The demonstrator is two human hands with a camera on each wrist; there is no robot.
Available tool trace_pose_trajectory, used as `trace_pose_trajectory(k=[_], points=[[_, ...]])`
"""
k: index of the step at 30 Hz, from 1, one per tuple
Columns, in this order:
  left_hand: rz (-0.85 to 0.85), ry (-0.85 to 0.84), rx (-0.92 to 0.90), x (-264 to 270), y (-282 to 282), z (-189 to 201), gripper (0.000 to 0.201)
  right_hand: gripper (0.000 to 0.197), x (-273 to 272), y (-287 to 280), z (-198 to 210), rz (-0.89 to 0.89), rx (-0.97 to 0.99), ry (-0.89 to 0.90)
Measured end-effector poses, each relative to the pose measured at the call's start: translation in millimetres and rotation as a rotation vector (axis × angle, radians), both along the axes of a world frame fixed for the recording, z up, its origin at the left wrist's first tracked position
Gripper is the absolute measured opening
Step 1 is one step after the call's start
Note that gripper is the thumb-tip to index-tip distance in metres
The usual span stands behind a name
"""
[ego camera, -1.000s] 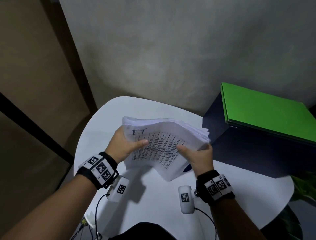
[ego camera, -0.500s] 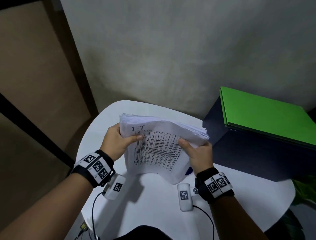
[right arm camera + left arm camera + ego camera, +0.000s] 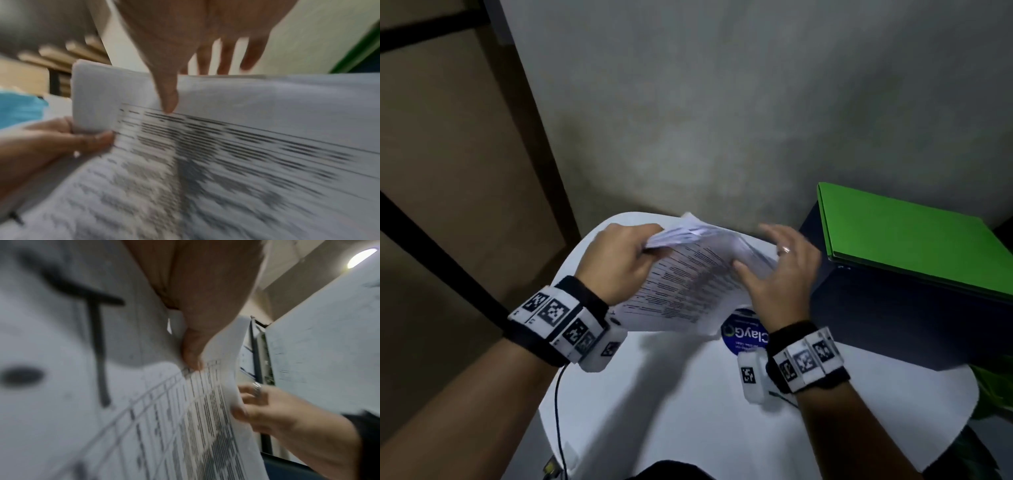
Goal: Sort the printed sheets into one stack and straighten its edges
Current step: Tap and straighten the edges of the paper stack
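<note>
A thick stack of printed sheets (image 3: 688, 284) with table text on top hangs tilted above the white round table (image 3: 688, 404). My left hand (image 3: 650, 243) pinches the stack's far left corner, thumb on the top sheet, as the right wrist view shows for the left hand (image 3: 86, 138). My right hand (image 3: 751, 246) lies at the stack's right edge with fingers spread and straight, only the thumb (image 3: 168, 104) touching the top sheet. The left wrist view shows the sheets (image 3: 144, 418) close up and blurred, with the right hand (image 3: 257, 404) at their edge.
A green folder (image 3: 911, 240) lies on a dark box (image 3: 893, 318) at the right of the table. A round blue sticker (image 3: 743, 337) sits on the tabletop under the stack. A grey wall stands right behind the table, and a cable (image 3: 556, 411) hangs from the left wrist.
The stack has swung further from me and turned. My right hand gave up its grip on the right side and spread its fingers along that edge. The left hand keeps its hold.
</note>
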State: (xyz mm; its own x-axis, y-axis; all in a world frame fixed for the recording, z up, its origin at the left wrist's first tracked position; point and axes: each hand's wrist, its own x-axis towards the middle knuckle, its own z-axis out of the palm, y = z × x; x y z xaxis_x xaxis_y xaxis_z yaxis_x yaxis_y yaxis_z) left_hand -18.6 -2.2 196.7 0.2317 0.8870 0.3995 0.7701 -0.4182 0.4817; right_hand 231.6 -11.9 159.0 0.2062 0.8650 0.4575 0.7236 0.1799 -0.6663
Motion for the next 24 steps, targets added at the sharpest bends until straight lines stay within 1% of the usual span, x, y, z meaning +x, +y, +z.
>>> trace_pose_trajectory(k=[1, 2, 3, 4, 5, 6, 7, 8, 9, 10, 11, 12, 13, 14, 16, 18, 20, 21, 22, 23, 24], points=[[0.055, -0.109, -0.005, -8, 0, -3, 0.019, 0.051, 5, -5, -12, -0.116, 0.014, -0.033], [0.114, -0.232, -0.017, -13, -1, -5, 0.016, 0.046, 8, -10, -23, -0.176, -0.021, -0.014], [0.176, -0.339, -0.032, -17, -1, -7, 0.012, 0.037, 10, -16, -35, -0.179, -0.110, 0.057], [0.233, -0.434, -0.041, -18, -1, -7, 0.009, 0.031, 8, -19, -44, -0.146, -0.241, 0.157], [0.291, -0.530, -0.052, -19, 0, -9, 0.009, 0.030, 5, -22, -51, -0.109, -0.385, 0.282], [0.334, -0.641, -0.065, -18, 1, -11, 0.011, 0.032, 1, -23, -59, -0.072, -0.491, 0.455], [0.355, -0.758, -0.076, -17, 3, -13, 0.014, 0.039, -6, -23, -60, -0.030, -0.574, 0.640], [0.364, -0.870, -0.089, -17, 5, -15, 0.015, 0.053, -13, -19, -62, 0.020, -0.623, 0.825], [0.367, -0.972, -0.111, -15, 6, -16, 0.016, 0.071, -18, -15, -60, 0.055, -0.648, 1.005], [0.373, -1.070, -0.145, -14, 7, -19, 0.016, 0.082, -21, -10, -59, 0.078, -0.638, 1.190], [0.376, -1.173, -0.192, -14, 8, -23, 0.017, 0.087, -22, -6, -52, 0.089, -0.618, 1.340], [0.354, -1.281, -0.245, -12, 7, -28, 0.019, 0.084, -22, -2, -46, 0.104, -0.577, 1.470], [0.297, -1.374, -0.296, -12, 6, -37, 0.025, 0.086, -22, 0, -36, 0.107, -0.543, 1.552], [0.224, -1.441, -0.344, -13, 5, -47, 0.033, 0.080, -21, 1, -27, 0.111, -0.504, 1.615], [0.166, -1.502, -0.493, -14, 0, -63, 0.043, 0.057, -19, 1, -11, 0.077, -0.432, 1.619], [0.180, -1.519, -0.657, -12, -6, -75, 0.039, 0.035, -20, 1, -2, 0.054, -0.339, 1.539], [0.246, -1.536, -0.784, -4, -13, -87, 0.038, 0.026, -23, -1, 4, 0.039, -0.229, 1.436], [0.305, -1.488, -0.818, 1, -16, -96, 0.044, 0.025, -23, -2, 3, 0.034, -0.180, 1.353], [0.392, -1.387, -0.832, 3, -17, -104, 0.055, 0.024, -22, -5, 2, 0.033, -0.149, 1.250], [0.479, -1.250, -0.813, 3, -16, -112, 0.075, 0.022, -18, -9, -1, 0.043, -0.127, 1.130], [0.514, -1.098, -0.756, 1, -13, -117, 0.098, 0.019, -12, -13, -2, 0.056, -0.129, 1.019]])
